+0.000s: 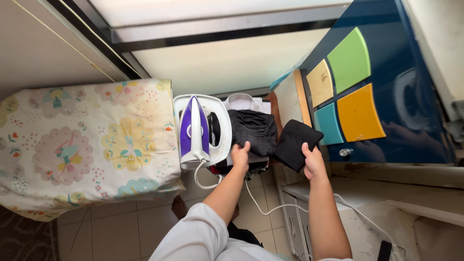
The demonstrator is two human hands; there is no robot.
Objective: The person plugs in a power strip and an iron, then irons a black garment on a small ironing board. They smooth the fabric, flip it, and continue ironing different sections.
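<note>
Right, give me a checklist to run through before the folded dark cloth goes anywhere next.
1. Right hand has a grip on the folded dark cloth: ok.
2. Left hand rests on the clothes pile, steadying it: ok.
3. Purple iron lies at the board's end, apart from both hands: ok.
4. Iron hot or switched off: cannot tell.
5. White cord hangs loose below the arms, where it could snag: not ok.
6. Floral ironing board shows bare cover for laying cloth: ok.
</note>
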